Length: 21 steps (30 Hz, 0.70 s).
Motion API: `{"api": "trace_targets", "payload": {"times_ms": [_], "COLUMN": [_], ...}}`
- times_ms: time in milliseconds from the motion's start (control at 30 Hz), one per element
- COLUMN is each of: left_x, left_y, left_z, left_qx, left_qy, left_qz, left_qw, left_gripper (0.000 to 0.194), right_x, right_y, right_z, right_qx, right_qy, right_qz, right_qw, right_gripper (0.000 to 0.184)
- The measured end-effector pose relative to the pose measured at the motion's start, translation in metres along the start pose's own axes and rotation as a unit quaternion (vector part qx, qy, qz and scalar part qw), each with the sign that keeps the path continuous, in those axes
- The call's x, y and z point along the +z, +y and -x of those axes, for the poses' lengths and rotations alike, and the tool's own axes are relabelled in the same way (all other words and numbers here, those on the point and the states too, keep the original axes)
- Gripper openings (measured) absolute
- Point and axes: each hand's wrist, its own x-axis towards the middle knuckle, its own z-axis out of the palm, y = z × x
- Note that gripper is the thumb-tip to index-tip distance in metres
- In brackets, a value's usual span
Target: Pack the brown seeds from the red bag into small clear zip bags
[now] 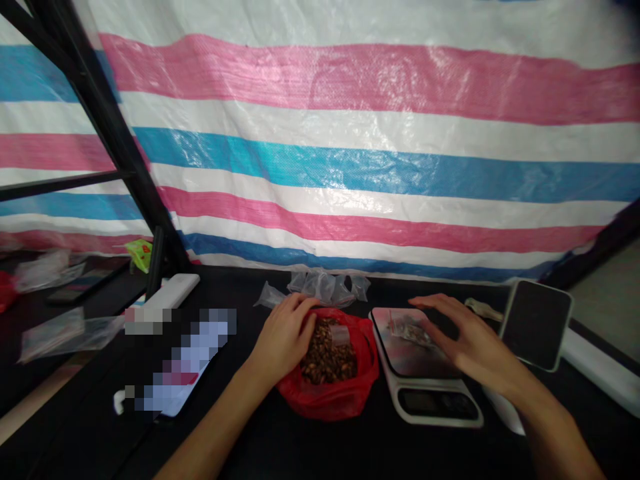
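My left hand (283, 337) is curled over the rim of a red plastic bag (340, 397), and its fingers reach in towards the contents. The bag holds a heap of brown seeds or nuts (327, 357), with a scrap of clear plastic (339, 335) lying on top. My right hand (473, 337) hovers with spread fingers over the near side of a white kitchen scale (430, 415). A small clear bag (410, 330) with a little brown matter lies on the scale's platform, just beyond my fingertips.
Several clear plastic bags (320, 287) lie bunched behind the red bag on the black table (260, 440). A pixelated phone (185, 363) and a white power bank (170, 293) lie to the left. A dark-faced panel on a stand (535, 325) stands right. A striped tarp (350, 133) hangs behind.
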Motion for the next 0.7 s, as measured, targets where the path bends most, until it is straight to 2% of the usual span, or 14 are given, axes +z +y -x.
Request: {"api": "trace_targets", "payload": {"times_ms": [167,333,467,700], "left_x": [-0.002,-0.003,-0.002,-0.005], "left_y": [0.003,0.003,0.003,0.003], "left_z": [0.000,-0.001,0.000,-0.001], "left_qx": [-0.021,-0.022,-0.031,-0.037], "left_qy": [0.045,0.055,0.052,0.071], "left_qz": [-0.012,-0.007,-0.004,0.005], "left_qw": [0.999,0.998,0.998,0.997], "left_gripper": [0.029,0.030,0.031,0.031], "right_x": [0.006,0.014,0.017,0.016], "right_y": [0.004,0.018,0.024,0.019], "right_z": [0.002,0.005,0.005,0.005], "right_qx": [0.044,0.034,0.017,0.013], "right_qy": [-0.032,-0.060,-0.067,-0.054], "right_qz": [-0.009,0.005,0.026,0.033], "right_qw": [0.998,0.998,0.997,0.998], "right_gripper": [0.046,0.061,0.063,0.067]}}
